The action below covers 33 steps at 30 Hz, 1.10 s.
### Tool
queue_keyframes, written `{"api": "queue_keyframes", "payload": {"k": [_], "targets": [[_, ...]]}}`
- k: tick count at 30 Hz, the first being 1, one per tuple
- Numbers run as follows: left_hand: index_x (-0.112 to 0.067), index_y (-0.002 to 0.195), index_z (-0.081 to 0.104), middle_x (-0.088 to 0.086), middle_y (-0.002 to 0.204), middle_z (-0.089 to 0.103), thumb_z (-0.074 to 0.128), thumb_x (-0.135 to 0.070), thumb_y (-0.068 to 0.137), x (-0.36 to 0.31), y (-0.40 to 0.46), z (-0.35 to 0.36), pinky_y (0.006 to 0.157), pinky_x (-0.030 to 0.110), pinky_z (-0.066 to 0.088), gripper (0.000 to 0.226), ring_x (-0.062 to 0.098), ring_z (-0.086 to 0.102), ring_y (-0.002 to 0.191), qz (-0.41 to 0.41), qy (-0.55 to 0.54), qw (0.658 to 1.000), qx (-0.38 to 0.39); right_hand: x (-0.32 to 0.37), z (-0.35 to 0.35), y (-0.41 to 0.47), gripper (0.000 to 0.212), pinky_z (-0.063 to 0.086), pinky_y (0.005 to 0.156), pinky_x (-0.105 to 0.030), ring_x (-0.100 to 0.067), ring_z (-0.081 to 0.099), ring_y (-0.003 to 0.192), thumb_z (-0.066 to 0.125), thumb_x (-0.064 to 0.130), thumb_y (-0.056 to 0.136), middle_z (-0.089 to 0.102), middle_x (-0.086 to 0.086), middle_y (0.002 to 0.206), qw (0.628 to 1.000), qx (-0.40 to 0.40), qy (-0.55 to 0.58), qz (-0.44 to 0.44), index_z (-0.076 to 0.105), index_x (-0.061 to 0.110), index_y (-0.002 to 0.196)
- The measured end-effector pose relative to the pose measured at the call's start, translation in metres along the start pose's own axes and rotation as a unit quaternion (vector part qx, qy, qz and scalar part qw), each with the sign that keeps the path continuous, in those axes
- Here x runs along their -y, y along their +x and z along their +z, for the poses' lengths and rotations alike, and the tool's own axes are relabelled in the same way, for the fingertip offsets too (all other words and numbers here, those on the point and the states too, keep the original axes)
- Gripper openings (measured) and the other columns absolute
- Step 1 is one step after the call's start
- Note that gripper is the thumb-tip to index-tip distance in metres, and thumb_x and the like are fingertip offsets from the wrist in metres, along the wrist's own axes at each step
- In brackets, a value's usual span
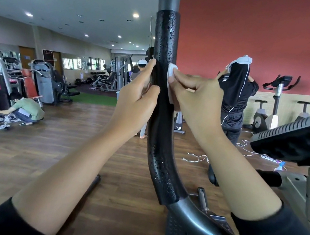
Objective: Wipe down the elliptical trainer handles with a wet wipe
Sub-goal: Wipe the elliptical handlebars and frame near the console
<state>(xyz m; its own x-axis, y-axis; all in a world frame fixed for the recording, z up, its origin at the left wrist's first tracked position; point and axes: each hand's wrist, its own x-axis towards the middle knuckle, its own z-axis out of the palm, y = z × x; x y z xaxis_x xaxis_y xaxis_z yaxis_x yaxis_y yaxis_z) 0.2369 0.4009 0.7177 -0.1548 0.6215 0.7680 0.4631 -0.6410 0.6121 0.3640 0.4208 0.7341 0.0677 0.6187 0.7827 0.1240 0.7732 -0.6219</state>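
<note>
Handle [164, 62]: upright black foam grip, beaded with droplets. Left hand [137, 98]: fingers curled round its left side. Right hand [195, 99]: pinches white wipe [172, 70] against its right side. Console [299, 138]: at right.

Black foam handle [159, 105] upright, droplet-beaded; white wipe [171, 73] pressed against it.

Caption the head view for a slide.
Right hand presses a white wet wipe against the droplet-covered black handle grip; left hand holds its other side.

Wet wipe [171, 73] mostly behind handle [166, 44]; handle's top beyond frame
</note>
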Motion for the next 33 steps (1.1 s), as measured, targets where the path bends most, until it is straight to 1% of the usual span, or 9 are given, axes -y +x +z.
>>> {"api": "queue_keyframes", "payload": {"k": [3,7,10,19,22,26,29,31,33], "targets": [[-0.022,0.149,0.033,-0.026,0.087,0.04,0.045,-0.01,0.093,0.001,0.003,-0.001,0.077,0.011,0.038,0.059,-0.011,0.044,0.08,0.005,-0.008,1.0,0.002,-0.004,-0.001,-0.006,0.017,0.036,0.061,-0.002,0.015,0.051,0.057,0.069,0.014,0.085,0.059,0.021,0.065,1.0,0.002,0.007,-0.005,0.073,0.012,0.102],[-0.023,0.15,0.032,-0.026,0.084,0.036,0.044,-0.004,0.094,-0.001,0.011,-0.001,0.074,0.005,0.038,0.06,-0.015,0.043,0.074,0.011,0.001,1.0,-0.004,0.007,0.01,0.023,0.015,0.048,0.066,-0.02,0.008,0.043,0.068,0.07,0.022,0.085,0.075,0.003,0.081,0.999,-0.038,0.03,-0.011,0.074,0.015,0.098],[-0.024,0.15,0.032,-0.031,0.079,0.037,0.044,-0.001,0.095,-0.001,0.015,0.0,0.071,0.0,0.036,0.061,-0.018,0.043,0.068,0.011,0.015,1.0,-0.012,0.011,0.014,0.045,0.018,0.054,0.081,-0.03,0.009,0.051,0.076,0.071,0.021,0.084,0.073,0.004,0.092,0.996,-0.054,0.065,-0.006,0.073,0.014,0.1],[-0.028,0.15,0.031,-0.028,0.086,0.036,0.045,-0.005,0.092,0.0,0.021,-0.001,0.079,0.004,0.038,0.064,-0.013,0.042,0.08,0.021,0.013,1.0,-0.002,0.0,0.018,0.04,0.029,0.043,0.103,-0.021,-0.004,0.058,0.113,0.071,0.014,0.083,0.065,-0.004,0.118,0.996,-0.039,0.072,-0.04,0.068,0.009,0.112],[-0.027,0.15,0.03,-0.028,0.084,0.035,0.045,-0.002,0.092,-0.002,0.025,-0.002,0.083,0.009,0.039,0.065,-0.015,0.042,0.079,0.022,0.009,1.0,-0.006,0.016,0.022,0.061,0.027,0.045,0.093,-0.012,-0.004,0.058,0.112,0.07,0.016,0.084,0.065,-0.005,0.117,0.994,-0.062,0.041,-0.083,0.069,0.011,0.111],[-0.03,0.151,0.028,-0.03,0.082,0.034,0.046,-0.006,0.088,-0.006,0.029,-0.003,0.09,0.016,0.041,0.069,-0.013,0.043,0.081,0.019,-0.01,1.0,0.013,0.011,0.022,0.057,0.025,0.051,0.083,-0.034,-0.009,0.06,0.103,0.068,0.021,0.087,0.063,-0.017,0.105,0.994,-0.066,0.0,-0.089,0.069,0.017,0.111],[-0.033,0.151,0.027,-0.031,0.084,0.04,0.044,-0.012,0.079,-0.006,0.035,-0.007,0.087,0.013,0.04,0.077,-0.01,0.042,0.082,0.021,-0.034,0.999,0.031,-0.002,0.022,0.033,0.024,0.052,0.084,-0.033,-0.003,0.059,0.101,0.066,0.018,0.088,0.069,-0.005,0.106,0.992,-0.058,-0.018,-0.108,0.069,0.017,0.112],[-0.034,0.151,0.026,-0.032,0.088,0.043,0.044,-0.011,0.078,-0.005,0.039,-0.009,0.095,0.022,0.041,0.079,-0.009,0.042,0.085,0.027,-0.049,0.997,0.046,-0.002,0.024,0.033,0.023,0.052,0.083,-0.028,-0.004,0.064,0.094,0.065,0.016,0.089,0.069,0.007,0.106,0.988,-0.07,-0.037,-0.133,0.069,0.016,0.111],[-0.036,0.151,0.025,-0.032,0.108,0.048,0.045,-0.01,0.078,-0.005,0.041,-0.011,0.096,0.032,0.046,0.08,-0.011,0.043,0.085,0.031,-0.068,0.995,0.063,0.005,0.027,0.046,0.021,0.055,0.074,-0.033,-0.003,0.062,0.076,0.063,0.017,0.09,0.072,0.002,0.102,0.983,-0.085,-0.058,-0.153,0.071,0.015,0.109]]}}
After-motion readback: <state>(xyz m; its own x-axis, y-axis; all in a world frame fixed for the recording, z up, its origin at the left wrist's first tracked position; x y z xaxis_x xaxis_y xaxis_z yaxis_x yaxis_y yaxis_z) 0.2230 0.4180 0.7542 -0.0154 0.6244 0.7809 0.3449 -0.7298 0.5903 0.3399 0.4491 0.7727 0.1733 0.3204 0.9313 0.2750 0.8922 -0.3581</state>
